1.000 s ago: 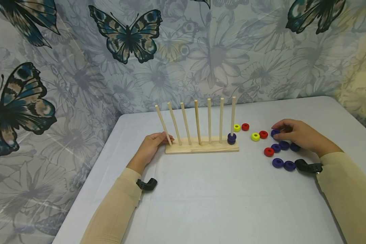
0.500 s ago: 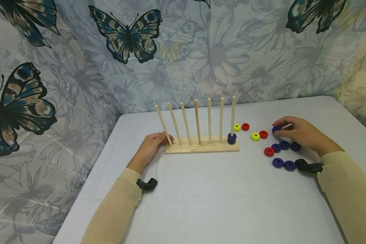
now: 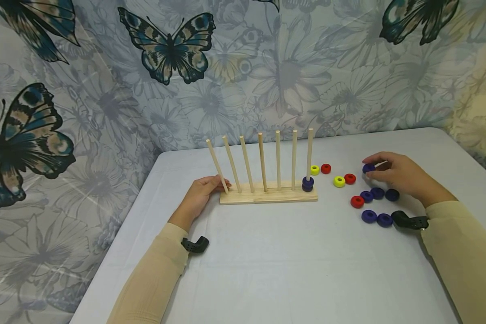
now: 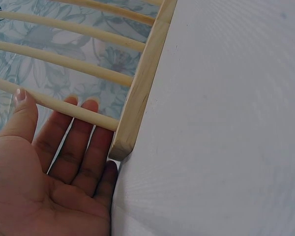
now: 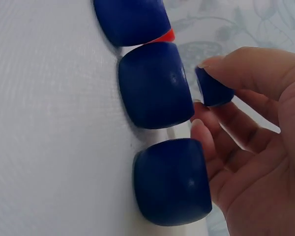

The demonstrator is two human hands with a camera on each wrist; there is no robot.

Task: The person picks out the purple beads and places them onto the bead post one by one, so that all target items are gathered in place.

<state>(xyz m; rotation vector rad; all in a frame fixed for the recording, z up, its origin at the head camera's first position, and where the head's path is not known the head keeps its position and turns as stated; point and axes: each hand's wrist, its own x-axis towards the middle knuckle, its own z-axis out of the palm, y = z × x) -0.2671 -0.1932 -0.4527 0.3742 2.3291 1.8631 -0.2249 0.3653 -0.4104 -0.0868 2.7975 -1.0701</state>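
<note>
Head view is showing, farthest left, the left hand (image 3: 197, 198) holding the leftmost peg (image 3: 215, 162) low down, thumb to one side and fingers behind, a light grip that is probably steadying the wooden stand (image 3: 268, 196) from its end. That stand is lying flat on the white-covered counter (image 3: 267, 265), its row of seven pegs (image 3: 262, 159) pointing upward, so every tip is being exposed from above. At the row's end, the rightmost peg (image 3: 309, 150) is carrying two stacked blue rings (image 3: 307, 186), which are sitting at the bottom because their holes are fitting over it. Just beyond, yellow rings (image 3: 339, 181) and red rings (image 3: 350, 178) are lying on the counter, with loose blue rings (image 3: 377, 193) resting farther right, apparently spread within easy reach of the right hand (image 3: 411, 175). This hand is pinching a separate blue ring (image 3: 368, 168) between thumb and fingertips; as the right wrist view is suggesting, they are gripping its outer side, presumably leaving the hole unobstructed.
</note>
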